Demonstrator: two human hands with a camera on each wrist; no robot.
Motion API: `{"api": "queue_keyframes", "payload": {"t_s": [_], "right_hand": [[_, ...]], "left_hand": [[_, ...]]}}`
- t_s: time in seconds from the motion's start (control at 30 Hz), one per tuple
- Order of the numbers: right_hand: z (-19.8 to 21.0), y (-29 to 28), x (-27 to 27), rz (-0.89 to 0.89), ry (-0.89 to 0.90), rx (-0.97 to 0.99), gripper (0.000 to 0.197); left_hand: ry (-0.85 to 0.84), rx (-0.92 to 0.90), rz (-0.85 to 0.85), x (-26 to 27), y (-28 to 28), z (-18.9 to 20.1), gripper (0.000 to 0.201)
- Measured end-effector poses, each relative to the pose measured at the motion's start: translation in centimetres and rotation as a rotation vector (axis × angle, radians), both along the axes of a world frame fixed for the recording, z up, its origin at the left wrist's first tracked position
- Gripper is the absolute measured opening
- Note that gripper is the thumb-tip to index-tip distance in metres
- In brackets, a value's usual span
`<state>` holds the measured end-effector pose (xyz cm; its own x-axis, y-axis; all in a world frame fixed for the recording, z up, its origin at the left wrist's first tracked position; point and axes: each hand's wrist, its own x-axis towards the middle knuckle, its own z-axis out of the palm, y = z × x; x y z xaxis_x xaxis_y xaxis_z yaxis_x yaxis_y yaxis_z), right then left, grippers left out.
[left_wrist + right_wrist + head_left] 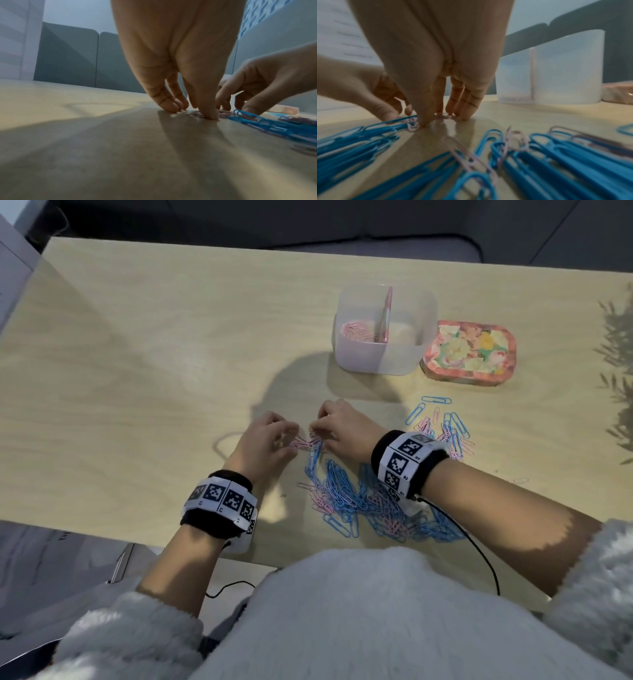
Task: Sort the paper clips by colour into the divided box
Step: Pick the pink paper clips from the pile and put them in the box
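A person sits at a pale wooden table (137, 337), seen from above. Both hands meet near the table's middle over a few pink paper clips (303, 442). The left hand (265, 445) has its fingers bent down with the tips pressing on the clips and the table; the right hand (342, 428) does the same from the other side, its thumb tip planted beside a pink clip hooked to a blue one. Whether either hand truly pinches a clip cannot be told. Toward the near edge lies a large tangled heap of mostly blue paper clips (363, 498), with a smaller mixed scatter (445, 429) toward the right edge. Toward the far right stands the translucent divided box (383, 330): its left compartment holds some pink clips, its right compartment looks empty. A floral lid (469, 352) lies just beside it. Sorting seems barely begun; most clips remain.
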<state>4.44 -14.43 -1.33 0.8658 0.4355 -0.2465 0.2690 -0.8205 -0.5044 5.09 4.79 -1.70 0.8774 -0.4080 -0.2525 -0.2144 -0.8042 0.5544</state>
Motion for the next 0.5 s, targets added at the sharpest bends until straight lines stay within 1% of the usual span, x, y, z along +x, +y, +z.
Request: {"api": "queue_keyframes", "payload": {"t_s": [0.07,0.17,0.3,0.37,0.5], "right_hand": [[0.0,0.2,-0.2,0.023,-0.026,-0.022,0.019],[0.1,0.1,-0.4,0.026,-0.049,-0.033,0.020],[0.3,-0.4,-0.5,0.077,-0.072,-0.179,0.021],[0.1,-1.1,-0.4,0.056,-0.071,-0.228,0.018],[0.5,-4.0,0.2,-0.061,0.026,-0.191,0.015]], "left_hand": [[-0.033,0.015,-0.031,0.2,-0.7,0.1,0.027],[-0.079,0.026,-0.069,0.4,-1.6,0.1,0.012],[-0.103,0.035,-0.128,0.5,-2.2,0.2,0.009],[-0.122,0.025,-0.137,0.6,-2.1,0.2,0.009],[-0.123,0.017,-0.104,0.9,-2.2,-0.2,0.007]]}}
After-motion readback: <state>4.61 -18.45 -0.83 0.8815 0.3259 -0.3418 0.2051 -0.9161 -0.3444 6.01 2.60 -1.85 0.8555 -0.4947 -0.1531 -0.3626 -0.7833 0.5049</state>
